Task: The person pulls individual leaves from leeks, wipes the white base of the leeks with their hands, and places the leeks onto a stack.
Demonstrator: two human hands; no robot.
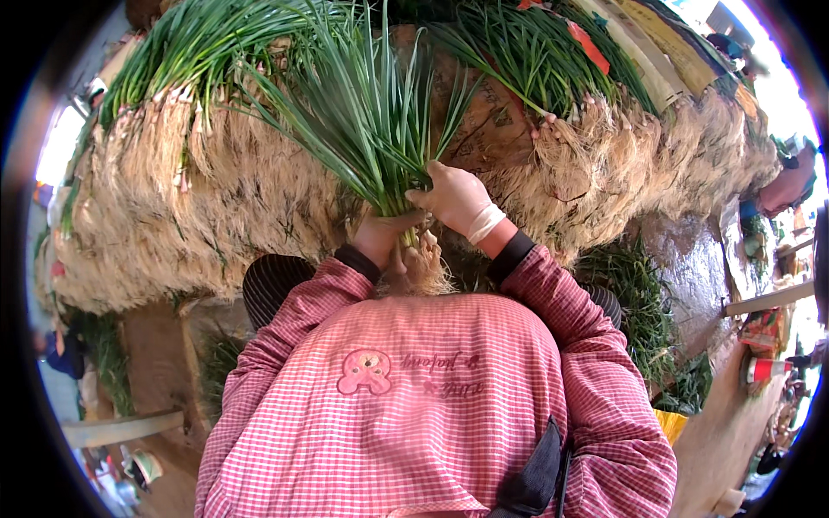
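Observation:
A bunch of green garlic (pixel 371 142) stands upright in front of my chest, its long green leaves fanning away from me. My left hand (pixel 386 236) is wrapped round the stems low down, just above the bulbs. Higher up on the right side, my right hand (pixel 458 200) closes on the stems and leaves, its fingertips partly hidden among them; it wears a thin pale glove. Below both hands hang the bunch's pale bulbs and tangled roots (pixel 426 266), close to my checked pink smock.
Across the far side lies a long heap of green garlic with hanging straw-coloured roots (pixel 268 186), and more piles (pixel 570 164) sit to the right. Loose green leaves (pixel 635 302) lie on the floor at right. Curved wooden bars (pixel 768 299) stand at the sides.

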